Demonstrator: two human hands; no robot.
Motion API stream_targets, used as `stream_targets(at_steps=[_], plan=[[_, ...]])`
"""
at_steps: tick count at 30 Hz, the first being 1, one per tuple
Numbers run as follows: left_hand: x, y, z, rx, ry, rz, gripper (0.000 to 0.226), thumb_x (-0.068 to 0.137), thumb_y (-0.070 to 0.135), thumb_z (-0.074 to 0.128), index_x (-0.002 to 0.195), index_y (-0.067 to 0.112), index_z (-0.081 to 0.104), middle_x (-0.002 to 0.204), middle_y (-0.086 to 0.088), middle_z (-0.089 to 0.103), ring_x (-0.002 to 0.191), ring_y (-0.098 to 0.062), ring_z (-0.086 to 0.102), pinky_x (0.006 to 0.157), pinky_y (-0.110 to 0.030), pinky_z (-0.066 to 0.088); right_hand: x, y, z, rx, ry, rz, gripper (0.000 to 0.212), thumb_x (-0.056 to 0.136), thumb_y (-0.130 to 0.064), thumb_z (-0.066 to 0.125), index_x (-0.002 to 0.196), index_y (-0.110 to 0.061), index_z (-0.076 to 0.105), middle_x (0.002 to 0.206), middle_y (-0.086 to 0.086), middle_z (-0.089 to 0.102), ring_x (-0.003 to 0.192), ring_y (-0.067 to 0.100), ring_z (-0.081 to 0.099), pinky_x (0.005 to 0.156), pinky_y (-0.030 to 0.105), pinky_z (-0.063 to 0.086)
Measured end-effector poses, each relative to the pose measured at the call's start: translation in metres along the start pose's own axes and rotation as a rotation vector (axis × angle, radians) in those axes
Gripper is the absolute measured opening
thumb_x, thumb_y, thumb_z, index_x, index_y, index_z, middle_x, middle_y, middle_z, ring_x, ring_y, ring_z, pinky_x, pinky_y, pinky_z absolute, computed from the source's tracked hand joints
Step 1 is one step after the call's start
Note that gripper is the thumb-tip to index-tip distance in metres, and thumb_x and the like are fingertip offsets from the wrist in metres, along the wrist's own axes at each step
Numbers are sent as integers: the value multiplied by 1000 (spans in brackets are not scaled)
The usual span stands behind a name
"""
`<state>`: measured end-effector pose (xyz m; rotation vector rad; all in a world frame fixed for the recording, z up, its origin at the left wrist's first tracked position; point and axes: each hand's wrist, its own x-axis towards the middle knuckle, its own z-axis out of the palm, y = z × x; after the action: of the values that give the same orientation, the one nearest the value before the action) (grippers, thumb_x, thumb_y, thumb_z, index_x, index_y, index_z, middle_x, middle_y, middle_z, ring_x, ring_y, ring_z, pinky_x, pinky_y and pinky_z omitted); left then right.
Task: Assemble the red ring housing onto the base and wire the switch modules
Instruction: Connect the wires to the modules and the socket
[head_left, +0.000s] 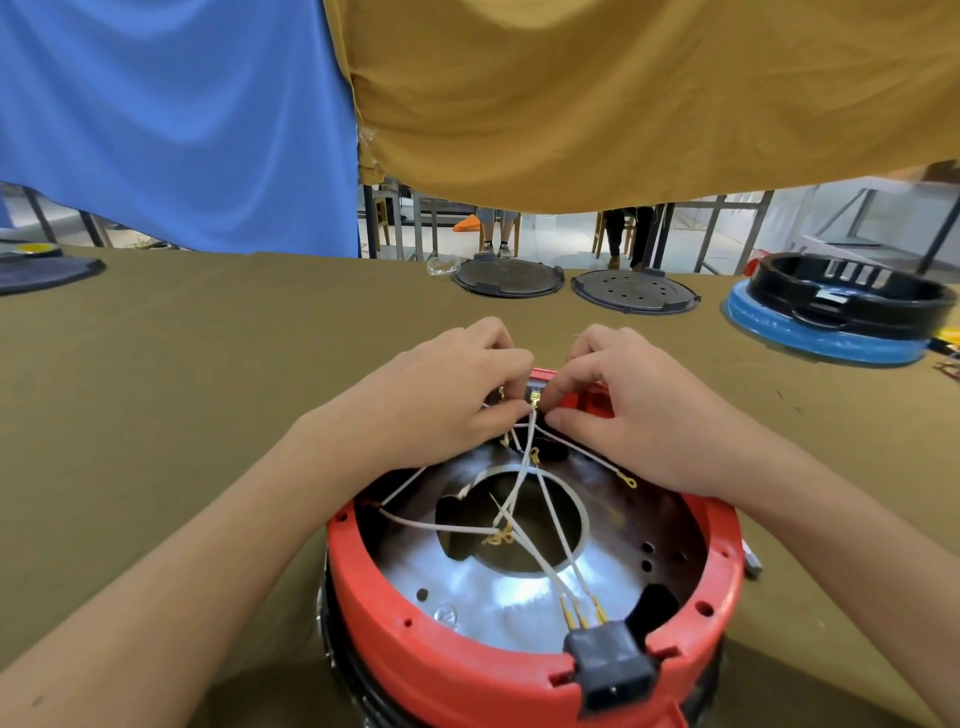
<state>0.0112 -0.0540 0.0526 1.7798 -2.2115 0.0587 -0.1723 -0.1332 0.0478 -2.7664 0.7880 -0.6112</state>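
Red plastic forms the one ring housing (415, 639), seated on a dark base (343, 670) at 6 o'clock on the olive-covered table (208, 364). Its open face points upward; being round, it shows no long axis, and its near edge is cut off by the frame bottom.

Count:
- Two hands. The left hand (441, 400) and right hand (623, 410) meet at the housing's 12 o'clock rim, fingers curled, both pinching at a small switch module (535, 397) where the white wires (524, 467) converge. Fingers hide most of the module; which exact wire each hand pinches cannot be determined.
- One black connector block (613, 670) at the 5 o'clock rim, with three brass terminals (582, 616) entering it.
- Several white wires crossing the silver inner plate (493, 613); an exact count is obscured by overlap.
- Two dark round lids (506, 278) at 12 o'clock on the far table edge.
- One black ring on a blue disc (831, 343) at 2 o'clock.
- One dark flat piece (47, 273) at 10 o'clock, cut off by the left edge.

Blue cloth (182, 119) and mustard cloth (623, 93) hang behind the table.
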Motion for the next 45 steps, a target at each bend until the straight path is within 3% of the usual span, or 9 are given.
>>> stream_targets(at_steps=[7, 10, 13, 25, 28, 31, 37, 39, 45], plan=[[3, 2, -5, 72, -44, -57, 13, 96, 43, 53, 92, 31, 50, 107, 8, 43, 87, -14, 50, 83, -44, 49, -2, 0, 3, 48, 41, 60, 36, 85, -38, 70, 114, -26, 51, 111, -8, 47, 104, 10, 46, 82, 20, 36], [8, 3, -9, 85, -68, -64, 26, 94, 45, 54, 116, 32, 52, 111, 10, 46, 92, -15, 56, 87, -41, 49, -1, -1, 2, 30, -12, 66, 49, 88, -41, 66, 132, -23, 50, 119, -6, 53, 107, 9, 51, 85, 20, 38], [11, 4, -12, 149, -107, -67, 42, 94, 47, 50, 133, 31, 53, 118, 8, 49, 96, -15, 58, 87, -39, 49, -1, -4, 1, 30, -24, 57, 44, 90, -40, 65, 130, -25, 54, 115, -5, 57, 104, 10, 55, 90, 26, 44], [14, 1, -7, 174, -53, -72, 38, 94, 49, 47, 127, 33, 58, 114, 7, 50, 96, -17, 58, 86, -42, 50, -1, -6, 0, 3, -27, 84, 43, 91, -39, 64, 130, -23, 56, 115, -3, 58, 105, 13, 55, 91, 27, 43], [11, -7, -9, 0, -36, -71, 45, 92, 48, 57, 135, 34, 53, 119, 10, 54, 105, -9, 57, 93, -29, 46, -2, -4, 0, 40, -10, 112, 46, 92, -37, 64, 135, -23, 54, 121, -4, 59, 110, 12, 55, 94, 25, 42], [3, -18, -12, -177, -28, -148, 64, 87, 47, 65, 144, 30, 43, 124, 13, 54, 112, -3, 56, 85, -12, 41, -1, -3, 0, 46, -27, 142, 44, 95, -32, 59, 137, -21, 52, 127, -2, 58, 116, 14, 54, 98, 26, 41], [-5, -27, -7, -284, -37, -192, 30, 93, 42, 61, 119, 28, 64, 113, 9, 61, 101, -7, 61, 92, -34, 50, 3, 2, -3, 184, -125, 193, 29, 100, -30, 52, 128, -28, 59, 115, -12, 65, 102, 5, 61, 87, 21, 47], [-5, -27, -4, -356, 3, -214, 23, 94, 39, 61, 113, 28, 65, 107, 10, 63, 96, -7, 62, 87, -34, 52, 4, 3, -3, 201, -127, 194, 25, 101, -27, 51, 123, -31, 60, 110, -15, 66, 97, 0, 61, 84, 15, 47], [-3, -30, 2, -469, 50, -282, 13, 95, 34, 59, 106, 30, 66, 92, 11, 68, 81, -4, 65, 71, -26, 55, 6, 6, -1, 225, -126, 218, 21, 101, -30, 51, 120, -32, 61, 108, -15, 66, 96, 1, 62, 85, 22, 49]])
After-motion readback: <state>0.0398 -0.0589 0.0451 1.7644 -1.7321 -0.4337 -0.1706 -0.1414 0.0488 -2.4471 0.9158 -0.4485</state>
